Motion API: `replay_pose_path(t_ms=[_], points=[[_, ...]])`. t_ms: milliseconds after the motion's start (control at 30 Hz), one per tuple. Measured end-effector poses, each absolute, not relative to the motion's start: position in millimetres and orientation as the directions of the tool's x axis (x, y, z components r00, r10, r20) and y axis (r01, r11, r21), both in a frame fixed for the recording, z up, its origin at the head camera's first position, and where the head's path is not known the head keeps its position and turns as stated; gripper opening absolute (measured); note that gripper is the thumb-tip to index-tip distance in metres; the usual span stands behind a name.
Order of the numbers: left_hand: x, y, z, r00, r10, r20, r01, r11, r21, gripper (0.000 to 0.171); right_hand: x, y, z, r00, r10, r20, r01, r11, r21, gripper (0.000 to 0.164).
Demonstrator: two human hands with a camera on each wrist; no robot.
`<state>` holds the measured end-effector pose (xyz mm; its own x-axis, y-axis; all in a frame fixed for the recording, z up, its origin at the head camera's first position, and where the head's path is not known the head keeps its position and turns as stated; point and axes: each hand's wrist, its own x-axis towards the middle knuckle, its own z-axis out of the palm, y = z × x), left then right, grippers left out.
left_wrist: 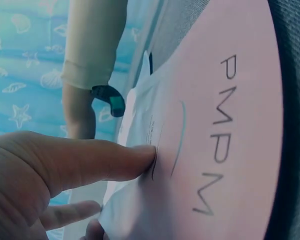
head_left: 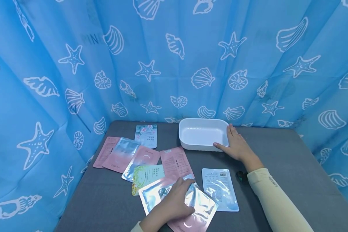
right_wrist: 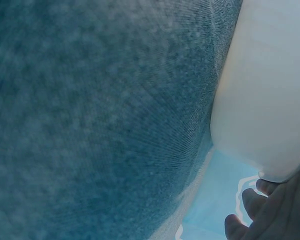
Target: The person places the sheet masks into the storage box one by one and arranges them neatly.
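Note:
My left hand holds a pink and silver face mask sachet at the near middle of the table. Its thumb lies on the printed face; other fingertips show past the far edge, partly hidden. This sachet overlaps another silvery sachet. At the back, my right hand rests against the right end of a white plastic basin, fingers straight along the side and thumb at the front rim. In the right wrist view several fingertips show beside the basin's outer wall.
Left of the basin lie several pink sachets, a green one and a floral blue one, some overlapping. A pale blue sachet lies between my arms. Behind the grey table hangs a blue shell-print curtain.

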<state>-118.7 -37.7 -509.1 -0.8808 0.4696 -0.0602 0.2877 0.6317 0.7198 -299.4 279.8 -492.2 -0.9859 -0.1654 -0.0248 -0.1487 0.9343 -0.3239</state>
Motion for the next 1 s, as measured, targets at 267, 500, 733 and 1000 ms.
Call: replay_pose_path(t_ms=[267, 500, 733, 1000], points=[[-118, -42, -508, -0.899, 0.43, -0.084, 0.218, 0.604, 0.767, 0.096, -296, 280, -493, -0.982, -0.187, 0.016, -0.184, 0.945, -0.272, 0.122], [-119, -46, -512, -0.908, 0.418, -0.032, 0.252, 0.604, 0.756, 0.093, -299, 283, -496, -0.983, -0.184, 0.003, -0.179, 0.949, -0.259, 0.123], [-122, -51, -510, -0.925, 0.378, 0.035, 0.265, 0.577, 0.773, 0.085, -300, 282, -495, -0.982, -0.188, 0.016, -0.186, 0.947, -0.261, 0.123], [-130, -57, -507, -0.94, 0.339, 0.038, 0.219, 0.515, 0.829, 0.082, -302, 281, -494, -0.984, -0.18, 0.015, -0.178, 0.947, -0.267, 0.124]])
